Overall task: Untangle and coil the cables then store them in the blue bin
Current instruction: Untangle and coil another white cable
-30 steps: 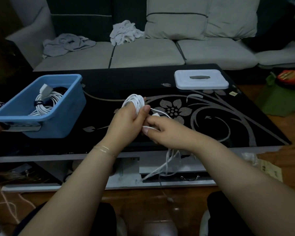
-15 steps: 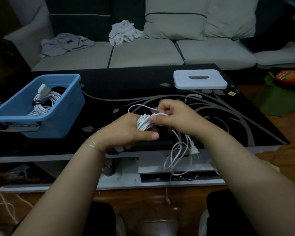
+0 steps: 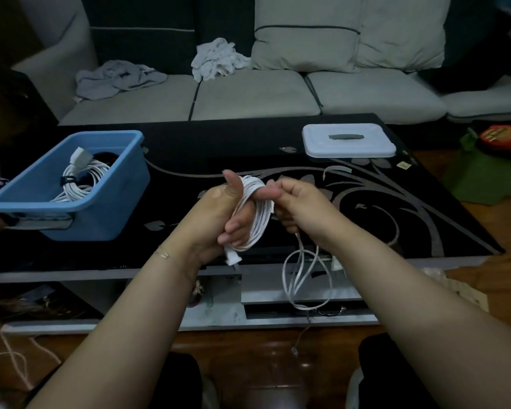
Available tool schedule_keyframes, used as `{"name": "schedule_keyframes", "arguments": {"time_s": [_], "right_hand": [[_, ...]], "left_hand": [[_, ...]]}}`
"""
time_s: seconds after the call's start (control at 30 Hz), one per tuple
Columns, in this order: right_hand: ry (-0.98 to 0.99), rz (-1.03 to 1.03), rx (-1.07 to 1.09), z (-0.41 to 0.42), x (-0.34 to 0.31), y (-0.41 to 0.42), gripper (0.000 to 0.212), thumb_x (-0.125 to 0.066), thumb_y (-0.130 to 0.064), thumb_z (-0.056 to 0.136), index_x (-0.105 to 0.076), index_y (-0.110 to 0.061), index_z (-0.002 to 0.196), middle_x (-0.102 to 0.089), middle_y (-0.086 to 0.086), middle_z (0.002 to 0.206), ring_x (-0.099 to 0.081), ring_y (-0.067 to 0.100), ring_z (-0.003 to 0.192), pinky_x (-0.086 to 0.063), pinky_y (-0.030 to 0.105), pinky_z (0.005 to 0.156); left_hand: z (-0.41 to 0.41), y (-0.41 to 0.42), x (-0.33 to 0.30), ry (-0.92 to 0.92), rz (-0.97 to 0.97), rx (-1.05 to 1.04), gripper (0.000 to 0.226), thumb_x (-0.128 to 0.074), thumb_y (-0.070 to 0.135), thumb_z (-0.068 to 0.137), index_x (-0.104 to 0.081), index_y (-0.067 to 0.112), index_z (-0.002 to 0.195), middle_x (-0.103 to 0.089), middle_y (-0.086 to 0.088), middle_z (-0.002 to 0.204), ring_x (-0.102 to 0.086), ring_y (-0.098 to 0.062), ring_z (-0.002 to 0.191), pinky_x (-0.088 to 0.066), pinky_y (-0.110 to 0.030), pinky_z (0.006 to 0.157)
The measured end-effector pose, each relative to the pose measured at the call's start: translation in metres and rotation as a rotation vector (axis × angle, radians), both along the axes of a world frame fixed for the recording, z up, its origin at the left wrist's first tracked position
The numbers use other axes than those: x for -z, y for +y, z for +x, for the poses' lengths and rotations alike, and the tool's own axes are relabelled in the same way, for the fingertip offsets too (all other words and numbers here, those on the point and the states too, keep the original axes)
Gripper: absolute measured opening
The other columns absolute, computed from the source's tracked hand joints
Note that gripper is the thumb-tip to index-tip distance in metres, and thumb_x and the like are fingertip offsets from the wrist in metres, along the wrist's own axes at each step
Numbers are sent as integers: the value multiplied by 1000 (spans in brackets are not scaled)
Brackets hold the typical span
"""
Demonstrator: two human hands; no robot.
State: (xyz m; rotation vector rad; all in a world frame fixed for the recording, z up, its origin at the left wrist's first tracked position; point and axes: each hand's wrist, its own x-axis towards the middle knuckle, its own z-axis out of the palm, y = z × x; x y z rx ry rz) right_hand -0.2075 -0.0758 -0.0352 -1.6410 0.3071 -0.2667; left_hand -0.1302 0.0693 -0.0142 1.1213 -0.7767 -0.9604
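A white cable [image 3: 258, 219] is wound in several loops around my left hand [image 3: 219, 219], which grips the coil above the table's front edge; a white plug end sticks out below the palm. My right hand [image 3: 298, 205] pinches the same cable just right of the coil. The loose tail [image 3: 300, 278] hangs from it in loops in front of the table. The blue bin [image 3: 106, 208] stands on the table at the left, holding another coiled white cable [image 3: 81, 178] bound with a dark strap.
A black glass coffee table [image 3: 396, 219] with a floral pattern carries a white lid [image 3: 348, 140] at the back right. A grey sofa [image 3: 248, 95] with clothes on it is behind. A green bag [image 3: 484, 175] sits on the floor at right, more white cord [image 3: 15, 358] at lower left.
My left hand has turned upright with its thumb up, and the coil around it has grown. My right hand has dropped from above the coil to its right side; the hanging tail is shorter.
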Motion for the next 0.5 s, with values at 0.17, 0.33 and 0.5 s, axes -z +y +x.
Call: {"name": "schedule_keyframes", "arguments": {"time_s": [0.17, 0.33, 0.5], "right_hand": [[48, -109, -29, 1, 4, 19, 31, -33, -28, 104, -53, -20, 82, -36, -4, 49, -31, 8, 41, -28, 23, 42], [60, -310, -73, 1, 5, 23, 32, -34, -27, 104, -52, -18, 79, -51, -5, 51, -47, 14, 49, -45, 33, 57], [37, -340, -201, -5, 9, 21, 13, -46, -23, 100, -54, -21, 108, -62, -4, 65, -56, 19, 65, -46, 36, 65]], "left_hand": [[2, -4, 1, 189, -52, -89, 74, -32, 64, 76, -73, 4, 93, -32, 7, 35, -24, 0, 23, -27, -13, 30], [7, -3, 1, 276, -170, -132, 62, -32, 50, 89, -60, 0, 111, -60, 6, 60, -31, -1, 26, -30, -12, 33], [16, 2, -5, 370, -278, -174, 36, -42, 22, 89, -58, 0, 112, -73, -2, 95, -36, -3, 36, -36, -14, 44]]}}
